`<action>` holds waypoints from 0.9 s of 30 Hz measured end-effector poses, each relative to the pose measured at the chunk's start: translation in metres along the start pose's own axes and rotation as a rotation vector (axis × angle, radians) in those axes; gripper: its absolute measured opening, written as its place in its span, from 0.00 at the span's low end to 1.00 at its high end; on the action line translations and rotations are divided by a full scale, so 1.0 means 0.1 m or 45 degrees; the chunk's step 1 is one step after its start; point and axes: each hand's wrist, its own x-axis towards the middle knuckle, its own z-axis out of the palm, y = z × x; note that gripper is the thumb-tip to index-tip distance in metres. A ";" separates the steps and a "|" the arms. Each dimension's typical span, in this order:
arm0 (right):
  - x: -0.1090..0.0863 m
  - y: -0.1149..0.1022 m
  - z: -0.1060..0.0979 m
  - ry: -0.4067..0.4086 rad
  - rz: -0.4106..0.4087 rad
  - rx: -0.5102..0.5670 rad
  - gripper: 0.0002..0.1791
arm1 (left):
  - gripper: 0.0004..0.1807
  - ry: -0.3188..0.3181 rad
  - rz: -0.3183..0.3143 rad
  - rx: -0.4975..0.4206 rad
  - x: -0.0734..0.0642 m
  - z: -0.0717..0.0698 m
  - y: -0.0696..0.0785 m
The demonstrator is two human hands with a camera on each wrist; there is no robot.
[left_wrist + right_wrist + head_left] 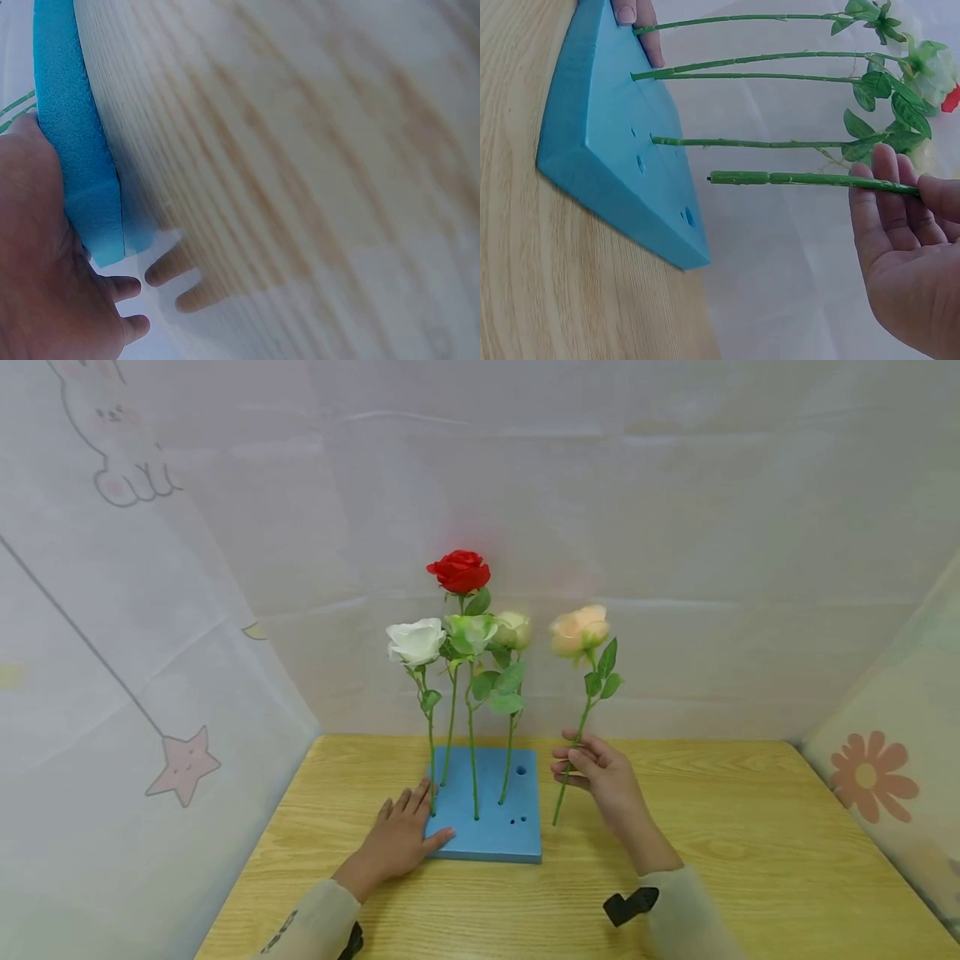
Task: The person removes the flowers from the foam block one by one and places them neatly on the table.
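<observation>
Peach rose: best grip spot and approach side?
I'd grip the bare stem about midway, below the leaves, from the right, as the right hand does. It is thin, stands near upright with its lower end free, and the other roses and blue block are to its left.

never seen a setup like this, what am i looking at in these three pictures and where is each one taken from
There is no robot here, just a person's two bare hands. The widest picture comes from a camera worn on the head, looking forward and down. The other two come from cameras on the left and right wrists, each watching its own hand. On the wood-grain table lies a blue block with holes. Four roses stand in it: red, white, green-and-white and pale cream-green. The left hand rests on the block's left edge. The right hand holds a peach rose by its stem, the lower end free.
</observation>
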 end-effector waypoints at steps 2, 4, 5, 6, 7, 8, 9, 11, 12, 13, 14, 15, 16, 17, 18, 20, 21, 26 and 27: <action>-0.01 -0.01 -0.04 -0.007 0.005 -0.004 0.22 | 0.53 0.000 0.000 -0.005 0.00 0.00 0.00; -0.03 -0.02 -0.08 -0.007 0.019 -0.006 0.22 | 0.53 -0.004 -0.003 -0.002 0.00 0.00 0.00; -0.04 -0.02 -0.11 -0.007 0.028 -0.006 0.22 | 0.53 -0.005 -0.003 -0.003 0.00 0.00 0.00; -0.05 -0.03 -0.13 -0.009 0.038 -0.005 0.23 | 0.53 -0.003 -0.001 -0.005 0.00 0.00 0.00; -0.06 -0.03 -0.15 -0.011 0.047 -0.006 0.23 | 0.53 -0.003 0.000 -0.004 0.00 0.00 0.00; -0.07 -0.04 -0.17 -0.009 0.056 -0.009 0.23 | 0.53 -0.004 0.000 -0.002 0.00 0.00 0.00; -0.08 -0.04 -0.19 -0.012 0.061 -0.016 0.23 | 0.53 -0.006 -0.001 0.001 0.00 -0.01 0.00; -0.10 -0.05 -0.24 -0.015 0.067 -0.034 0.24 | 0.53 -0.004 0.000 0.001 0.00 -0.01 0.00; -0.11 -0.05 -0.26 -0.016 0.066 -0.044 0.24 | 0.53 -0.004 0.000 0.002 0.00 -0.01 0.00; -0.11 -0.05 -0.29 -0.018 0.064 -0.055 0.24 | 0.53 -0.005 -0.001 0.004 0.01 -0.01 0.00; -0.12 -0.05 -0.31 -0.020 0.062 -0.063 0.25 | 0.53 -0.006 -0.002 0.004 0.01 -0.01 0.00; -0.13 -0.04 -0.34 -0.025 0.060 -0.071 0.25 | 0.53 -0.006 -0.004 0.005 0.01 -0.01 0.00; -0.14 -0.04 -0.36 -0.033 0.056 -0.079 0.25 | 0.53 -0.004 -0.003 0.003 0.01 -0.01 0.00; -0.15 -0.04 -0.39 -0.039 0.055 -0.088 0.25 | 0.53 -0.003 -0.002 0.002 0.01 -0.01 0.00; -0.16 -0.04 -0.42 -0.044 0.054 -0.092 0.26 | 0.53 -0.004 -0.003 0.004 0.01 0.00 0.00; -0.18 -0.04 -0.47 -0.050 0.057 -0.101 0.26 | 0.53 -0.004 -0.002 0.004 0.01 0.00 -0.01; -0.19 -0.04 -0.49 -0.052 0.060 -0.107 0.26 | 0.53 -0.003 -0.001 0.003 0.01 0.00 -0.01; -0.24 -0.05 -0.60 -0.034 0.085 -0.123 0.26 | 0.53 -0.002 0.003 0.004 0.01 0.00 -0.01; -0.25 -0.05 -0.62 -0.038 0.090 -0.127 0.26 | 0.53 -0.002 0.002 0.007 0.01 0.00 -0.01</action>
